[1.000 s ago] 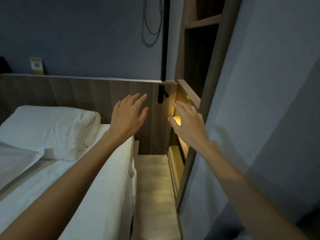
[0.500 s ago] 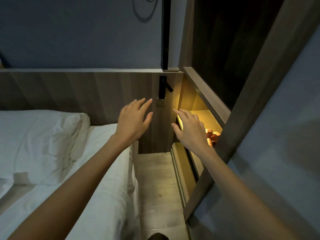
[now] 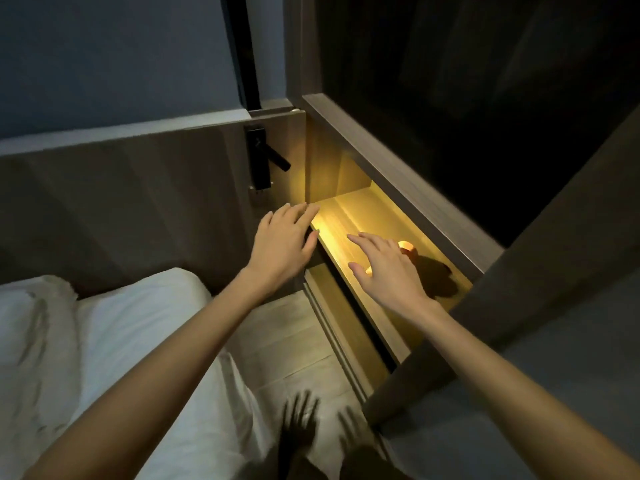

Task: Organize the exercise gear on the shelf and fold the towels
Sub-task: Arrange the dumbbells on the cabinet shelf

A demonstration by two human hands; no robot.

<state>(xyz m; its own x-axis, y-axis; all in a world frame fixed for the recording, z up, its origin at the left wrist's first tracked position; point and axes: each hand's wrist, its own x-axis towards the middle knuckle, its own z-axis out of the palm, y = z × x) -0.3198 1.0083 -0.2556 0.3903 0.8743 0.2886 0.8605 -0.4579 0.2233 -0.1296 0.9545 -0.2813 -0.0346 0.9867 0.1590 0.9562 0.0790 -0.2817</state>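
Orange gear item [image 3: 406, 244] sits on lit shelf [image 3: 360, 209], mostly hidden behind right hand [image 3: 388, 271]. Both hands empty, fingers [image 3: 363, 241] spread; left hand [image 3: 282, 245] at shelf edge. Looks small, rigid, likely light; grip round its middle.

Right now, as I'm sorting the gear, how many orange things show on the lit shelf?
2: a far orange bit just beyond the right hand, and a near orange bit by its thumb. The hand hides what lies between, so they may be one item.

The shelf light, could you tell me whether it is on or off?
On: the shelf glows yellow; the compartment above is dark.
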